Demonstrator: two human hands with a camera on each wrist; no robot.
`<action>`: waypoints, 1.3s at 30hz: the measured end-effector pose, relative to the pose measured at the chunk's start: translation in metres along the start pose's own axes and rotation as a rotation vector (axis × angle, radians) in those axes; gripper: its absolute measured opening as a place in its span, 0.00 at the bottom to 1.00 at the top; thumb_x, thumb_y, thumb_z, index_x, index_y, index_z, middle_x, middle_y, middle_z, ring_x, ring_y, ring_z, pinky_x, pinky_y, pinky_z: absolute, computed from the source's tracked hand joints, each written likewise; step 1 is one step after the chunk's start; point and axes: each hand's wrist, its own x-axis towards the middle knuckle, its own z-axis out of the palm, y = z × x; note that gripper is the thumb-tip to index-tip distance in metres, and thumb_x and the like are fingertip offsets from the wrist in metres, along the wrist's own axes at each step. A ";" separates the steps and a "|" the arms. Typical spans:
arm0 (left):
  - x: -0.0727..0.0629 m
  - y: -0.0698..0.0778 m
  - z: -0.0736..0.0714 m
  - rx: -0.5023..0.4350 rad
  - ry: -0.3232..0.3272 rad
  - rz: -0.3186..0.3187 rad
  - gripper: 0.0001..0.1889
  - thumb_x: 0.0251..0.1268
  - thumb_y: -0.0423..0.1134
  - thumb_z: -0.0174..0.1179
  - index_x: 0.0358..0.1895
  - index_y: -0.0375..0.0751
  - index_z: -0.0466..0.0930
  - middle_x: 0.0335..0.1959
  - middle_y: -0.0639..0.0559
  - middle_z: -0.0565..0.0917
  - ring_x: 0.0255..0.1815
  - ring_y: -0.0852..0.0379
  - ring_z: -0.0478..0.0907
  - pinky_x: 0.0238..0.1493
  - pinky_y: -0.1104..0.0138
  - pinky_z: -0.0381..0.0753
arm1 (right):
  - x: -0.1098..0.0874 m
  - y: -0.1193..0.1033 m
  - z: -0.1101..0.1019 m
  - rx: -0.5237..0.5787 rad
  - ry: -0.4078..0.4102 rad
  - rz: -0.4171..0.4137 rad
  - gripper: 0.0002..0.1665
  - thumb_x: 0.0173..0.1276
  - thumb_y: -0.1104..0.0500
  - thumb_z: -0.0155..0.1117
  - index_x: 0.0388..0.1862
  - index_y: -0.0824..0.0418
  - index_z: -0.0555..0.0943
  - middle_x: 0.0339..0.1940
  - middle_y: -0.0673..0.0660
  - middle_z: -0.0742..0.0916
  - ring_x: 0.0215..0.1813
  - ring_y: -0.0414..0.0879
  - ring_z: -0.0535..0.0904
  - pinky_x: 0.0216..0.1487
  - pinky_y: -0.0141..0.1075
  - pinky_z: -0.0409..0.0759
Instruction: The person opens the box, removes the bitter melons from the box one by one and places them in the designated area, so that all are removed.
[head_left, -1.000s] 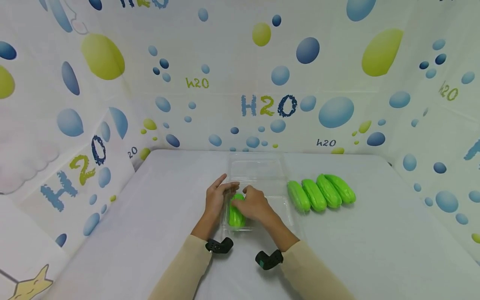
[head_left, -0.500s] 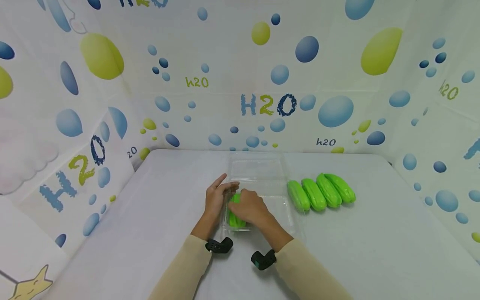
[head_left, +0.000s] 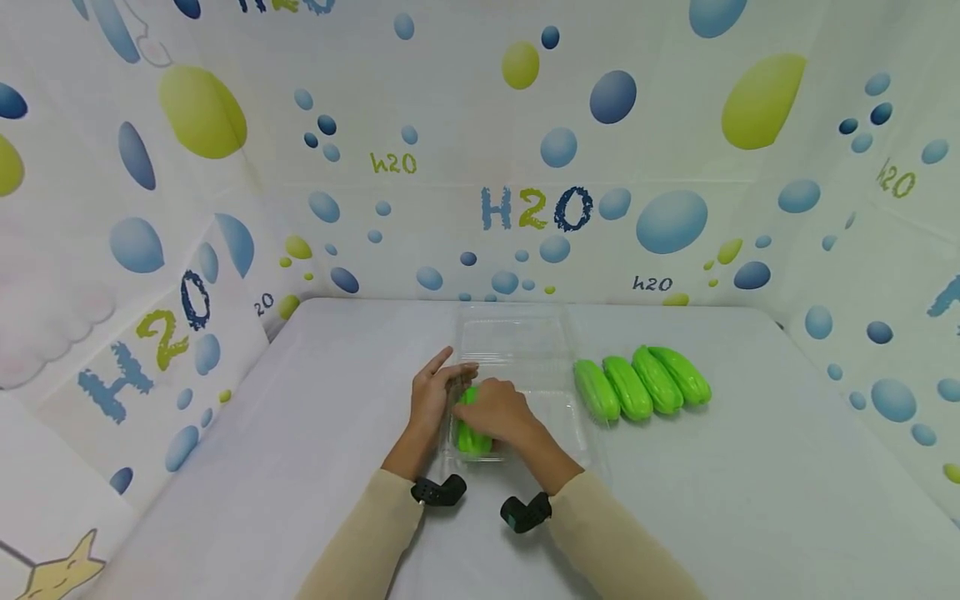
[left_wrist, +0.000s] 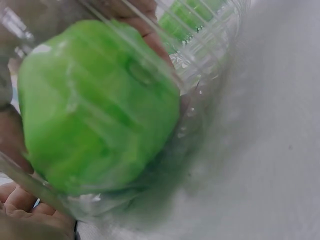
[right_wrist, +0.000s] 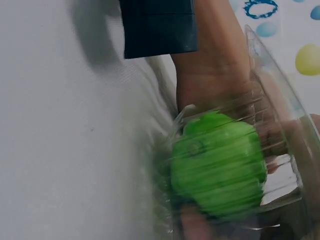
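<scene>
A clear plastic clamshell box (head_left: 547, 425) stands on the table, its lid (head_left: 513, 337) folded back. Along its left side lies a bright green, ridged, cucumber-like vegetable (head_left: 474, 442), with a glossy surface. My right hand (head_left: 501, 410) reaches in from above and grips this vegetable, covering its middle. My left hand (head_left: 430, 400) rests against the box's left wall, thumb raised and fingers extended over the corner. Through the clear wall in the left wrist view, the vegetable's lobed end (left_wrist: 97, 110) fills much of the picture. The right wrist view shows its end (right_wrist: 217, 165) behind the ribbed plastic.
Right of the box, several matching green vegetables (head_left: 637, 387) lie side by side in a slanted row. A white cloth covers the table (head_left: 750, 467). Behind it hangs a backdrop (head_left: 450, 192) printed with blue and green dots.
My right hand has moved slightly left and settled lower over the green vegetable in the box. My left hand stays at the box wall, and the row on the right is unchanged.
</scene>
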 end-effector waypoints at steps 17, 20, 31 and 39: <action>-0.001 -0.001 0.001 0.029 0.010 0.005 0.28 0.76 0.31 0.48 0.76 0.33 0.61 0.51 0.36 0.87 0.54 0.47 0.86 0.58 0.63 0.83 | 0.000 0.007 -0.007 0.121 0.002 0.085 0.28 0.62 0.44 0.63 0.50 0.65 0.79 0.32 0.57 0.81 0.31 0.50 0.76 0.27 0.38 0.73; -0.001 0.000 0.000 0.010 0.007 -0.002 0.28 0.76 0.31 0.49 0.77 0.33 0.60 0.51 0.36 0.87 0.54 0.47 0.86 0.58 0.63 0.83 | 0.000 0.007 -0.011 0.137 -0.004 0.084 0.30 0.63 0.45 0.62 0.54 0.67 0.78 0.35 0.57 0.81 0.33 0.50 0.76 0.28 0.38 0.73; 0.000 0.003 0.000 0.002 -0.007 -0.013 0.30 0.75 0.32 0.50 0.78 0.34 0.58 0.54 0.35 0.86 0.58 0.43 0.83 0.63 0.57 0.80 | 0.000 0.012 -0.019 0.193 -0.029 0.047 0.30 0.68 0.47 0.54 0.61 0.65 0.76 0.43 0.57 0.82 0.39 0.51 0.76 0.37 0.40 0.73; -0.001 0.002 0.000 -0.014 -0.006 -0.028 0.30 0.75 0.32 0.51 0.78 0.34 0.58 0.53 0.36 0.86 0.54 0.46 0.85 0.56 0.64 0.84 | -0.001 0.015 -0.026 0.161 0.022 0.038 0.31 0.68 0.50 0.49 0.66 0.63 0.75 0.56 0.59 0.83 0.50 0.54 0.77 0.53 0.50 0.77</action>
